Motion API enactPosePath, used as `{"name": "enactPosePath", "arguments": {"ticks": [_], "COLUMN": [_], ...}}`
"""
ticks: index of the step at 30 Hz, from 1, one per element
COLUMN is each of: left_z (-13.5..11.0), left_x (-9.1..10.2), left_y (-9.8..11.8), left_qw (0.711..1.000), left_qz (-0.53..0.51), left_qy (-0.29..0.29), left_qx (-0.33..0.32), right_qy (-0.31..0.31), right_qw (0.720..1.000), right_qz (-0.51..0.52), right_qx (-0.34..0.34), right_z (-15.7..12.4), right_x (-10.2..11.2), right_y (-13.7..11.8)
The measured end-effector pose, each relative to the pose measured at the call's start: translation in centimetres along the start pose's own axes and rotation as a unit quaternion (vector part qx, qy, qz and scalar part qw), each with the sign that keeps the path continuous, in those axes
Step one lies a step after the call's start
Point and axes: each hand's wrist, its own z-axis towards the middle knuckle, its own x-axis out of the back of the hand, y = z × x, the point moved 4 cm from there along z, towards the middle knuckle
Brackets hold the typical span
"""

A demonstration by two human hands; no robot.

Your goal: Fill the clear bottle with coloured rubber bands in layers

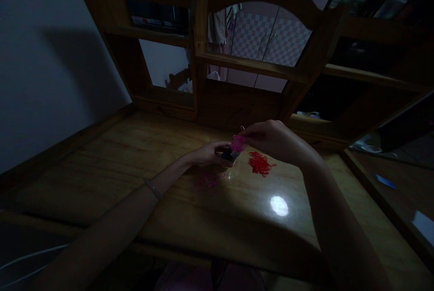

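Observation:
My left hand (207, 152) is closed around a small dark container (229, 155) with a clear-looking upper part, tilted above the table. Bright pink rubber bands (238, 143) show at its upper end. There, the fingertips of my right hand (271, 139) are pinched together on pink bands, and a thin pale loop (242, 128) sticks up beside them. Below my left hand lies a loose scatter of pink bands (210, 181). A heap of red rubber bands (260, 164) rests on the tabletop under my right hand.
The wooden tabletop (162, 146) shines with a round light reflection (279, 205). At its back stands a wooden shelf unit (242, 101) with open compartments. A pale wall (61, 65) borders the left side. A blue packet (385, 181) lies off to the right.

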Motion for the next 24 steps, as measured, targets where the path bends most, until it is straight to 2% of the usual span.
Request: {"name": "enactPosePath", "arguments": {"ticks": [10,17,24], "left_z": [-0.1,0.1,-0.1], "left_x": [-0.1,0.1,-0.1], "left_y": [0.3,0.0,0.4], "left_qw": [1.000,1.000,1.000], "left_qz": [0.012,0.020,-0.004], "left_qy": [-0.006,-0.001,-0.006], "left_qx": [-0.003,0.005,0.010], "right_qy": [0.034,0.042,0.011], "right_qw": [0.999,0.996,0.996], "right_qz": [-0.009,-0.076,-0.085], "right_qx": [-0.004,-0.018,0.013], "right_z": [-0.1,0.2,-0.1], "right_x": [-0.3,-1.4,-1.0], "right_y": [-0.5,-0.8,-1.0]}}
